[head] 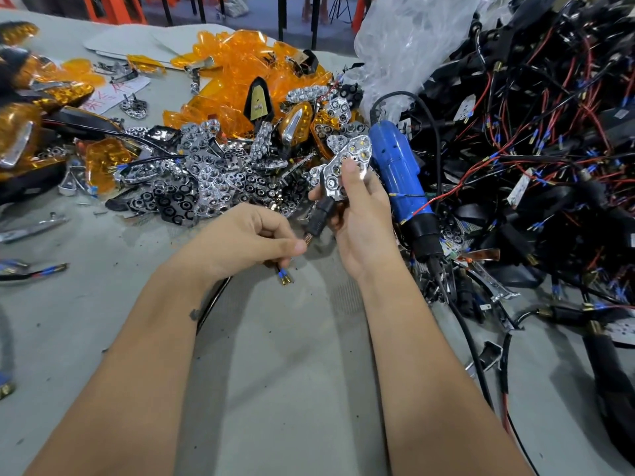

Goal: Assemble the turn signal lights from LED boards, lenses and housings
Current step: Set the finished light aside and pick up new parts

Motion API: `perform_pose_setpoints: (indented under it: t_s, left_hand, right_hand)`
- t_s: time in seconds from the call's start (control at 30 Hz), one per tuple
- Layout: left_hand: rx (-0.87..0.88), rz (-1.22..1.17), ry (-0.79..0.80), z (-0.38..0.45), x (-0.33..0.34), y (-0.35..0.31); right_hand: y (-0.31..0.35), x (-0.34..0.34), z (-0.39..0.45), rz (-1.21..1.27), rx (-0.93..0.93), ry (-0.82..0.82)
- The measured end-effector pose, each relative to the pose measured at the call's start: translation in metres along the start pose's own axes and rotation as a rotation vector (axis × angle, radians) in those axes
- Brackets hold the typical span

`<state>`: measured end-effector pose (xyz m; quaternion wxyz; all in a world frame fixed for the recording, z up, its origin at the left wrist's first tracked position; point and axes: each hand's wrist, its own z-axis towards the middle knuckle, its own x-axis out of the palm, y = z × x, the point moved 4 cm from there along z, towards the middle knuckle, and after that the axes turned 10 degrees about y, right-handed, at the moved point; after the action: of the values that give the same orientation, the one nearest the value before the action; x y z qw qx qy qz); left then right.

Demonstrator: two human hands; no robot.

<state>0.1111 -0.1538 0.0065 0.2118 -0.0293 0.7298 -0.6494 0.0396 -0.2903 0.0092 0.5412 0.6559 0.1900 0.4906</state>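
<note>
At the far left, finished amber lights (51, 94) lie apart from the loose parts, probably so done work stays separate. Amber lenses (237, 63) and chrome reflectors (206, 173) are heaped in the middle, within easy reach. Near the person, the left hand (251, 238) is curled, pinching the wire ends (285, 276), likely to pull the wire through. The right hand (360, 214) grips the light unit (347, 166), reflector face up, its black stem (318, 218) pointing to the left hand. Just right lies a blue electric screwdriver (402, 187), then tangled wired housings (532, 149). The only container, a clear plastic bag (405, 39) far right, shows no contents clearly.
</note>
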Motion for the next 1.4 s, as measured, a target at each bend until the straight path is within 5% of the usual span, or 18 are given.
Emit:
perform_pose_setpoints:
  t_s: [0.3,0.47,0.7,0.97,1.4]
  left_hand:
    - [0.025,0.16,-0.061,0.019,0.045,-0.004]
    - [-0.074,-0.015,0.059,0.014,0.04,-0.009]
    - [0.01,-0.37,-0.512,0.01,-0.009,0.001]
    - [0.075,-0.609,-0.339,0.02,0.007,0.005]
    - [0.154,-0.771,-0.335,0.019,0.003,0.007]
  right_hand:
    - [0.003,-0.005,0.002,-0.165,-0.018,0.021]
    - [0.006,-0.005,0.0,-0.203,-0.025,0.045]
    - [-0.005,0.016,-0.003,-0.337,-0.01,0.221]
    - [-0.02,0.03,-0.007,-0.592,0.025,0.288]
    - [-0.019,0.023,-0.003,-0.486,-0.033,0.316]
